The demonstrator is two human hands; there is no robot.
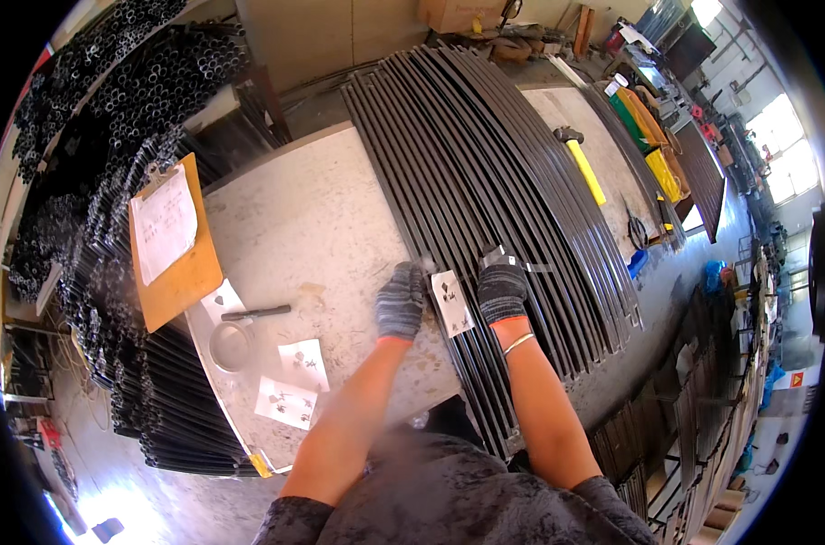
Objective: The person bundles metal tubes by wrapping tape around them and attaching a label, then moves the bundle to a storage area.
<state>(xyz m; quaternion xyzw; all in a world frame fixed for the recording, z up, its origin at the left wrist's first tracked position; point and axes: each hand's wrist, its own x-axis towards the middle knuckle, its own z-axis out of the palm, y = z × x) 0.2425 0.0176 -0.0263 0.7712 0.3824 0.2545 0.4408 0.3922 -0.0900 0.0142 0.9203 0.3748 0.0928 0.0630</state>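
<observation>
Long dark metal tubes (431, 173) lie side by side in a wide bundle across the table. A white paper label (452, 318) with dark handwriting rests on them between my hands. My left hand (401, 302), in a grey striped glove, is closed at the bundle's left edge beside the label. What its fingers hold, if anything, is hidden. My right hand (503, 289), gloved the same way, is on the tubes right of the label, with fingers bent. A shiny strip, which looks like clear tape (537, 268), shows at its fingertips.
On the pale tabletop (294, 209) lie a clear tape roll (231, 347), a black marker (256, 313) and paper labels (302, 365). An orange clipboard (190, 277) is at the left edge. A yellow-handled hammer (585, 171) lies right of the tubes. Stacked tubes (113, 182) stand left.
</observation>
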